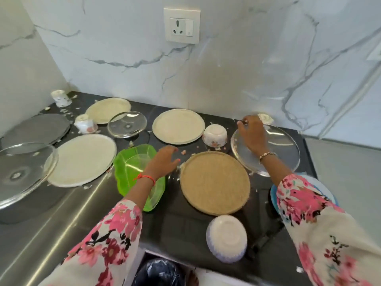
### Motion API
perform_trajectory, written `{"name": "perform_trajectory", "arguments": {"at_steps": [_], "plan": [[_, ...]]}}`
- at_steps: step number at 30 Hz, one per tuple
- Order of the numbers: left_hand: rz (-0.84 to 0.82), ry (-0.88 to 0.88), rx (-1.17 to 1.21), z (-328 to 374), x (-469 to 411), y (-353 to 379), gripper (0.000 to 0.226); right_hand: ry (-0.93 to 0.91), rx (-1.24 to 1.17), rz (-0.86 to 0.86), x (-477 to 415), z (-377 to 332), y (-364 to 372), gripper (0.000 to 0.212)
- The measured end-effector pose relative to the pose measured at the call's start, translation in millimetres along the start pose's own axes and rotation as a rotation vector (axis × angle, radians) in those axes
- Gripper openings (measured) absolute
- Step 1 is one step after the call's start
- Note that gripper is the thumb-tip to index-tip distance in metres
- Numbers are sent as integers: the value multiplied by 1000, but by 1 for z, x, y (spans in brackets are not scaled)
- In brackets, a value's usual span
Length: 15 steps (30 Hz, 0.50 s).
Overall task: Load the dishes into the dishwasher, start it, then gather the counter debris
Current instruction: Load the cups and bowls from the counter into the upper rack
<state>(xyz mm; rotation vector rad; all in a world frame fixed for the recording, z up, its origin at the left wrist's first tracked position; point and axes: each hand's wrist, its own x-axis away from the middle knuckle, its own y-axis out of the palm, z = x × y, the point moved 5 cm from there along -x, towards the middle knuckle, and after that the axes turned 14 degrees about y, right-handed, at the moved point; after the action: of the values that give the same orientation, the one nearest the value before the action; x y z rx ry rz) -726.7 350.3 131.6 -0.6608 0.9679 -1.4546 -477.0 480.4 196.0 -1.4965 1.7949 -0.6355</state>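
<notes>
The glass plate [282,145] lies face down on the dark counter [175,219], at two o'clock from the tan plate [214,182], which we take as the middle of our dial. Our right hand [252,137] reaches across it, fingers bent at its far rim. We cannot tell whether they have closed on the rim or only touch it.

We judge the plate stiff, fairly heavy, slick and breakable. It sits flat, so there is little to get under. It would be best to tip the far rim up, then pinch it with the thumb on top and fingers beneath.

The small flowered bowl [215,135], upside down at twelve o'clock, stands just beside the plate's nine o'clock rim and could be knocked. Our left hand [165,161] hovers over the green bowl [132,162] at nine o'clock, fingers loosely spread and holding nothing. Scraps of debris [183,151] lie between the dishes. A white bowl [226,238] sits upside down at five o'clock.
</notes>
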Motion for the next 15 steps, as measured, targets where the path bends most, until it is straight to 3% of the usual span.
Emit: {"name": "perform_trajectory", "arguments": {"at_steps": [6, 11, 15], "plan": [[-331, 51, -14, -27, -67, 43, 56, 111, 263, -128, -106, 48, 10, 38], [-386, 145, -105, -48, -69, 49, 63, 262, 372, -337, -150, 82, 31, 52], [-395, 161, -137, -49, -68, 52, 66, 344, 390, -367, -165, 91, 46, 59]]}}
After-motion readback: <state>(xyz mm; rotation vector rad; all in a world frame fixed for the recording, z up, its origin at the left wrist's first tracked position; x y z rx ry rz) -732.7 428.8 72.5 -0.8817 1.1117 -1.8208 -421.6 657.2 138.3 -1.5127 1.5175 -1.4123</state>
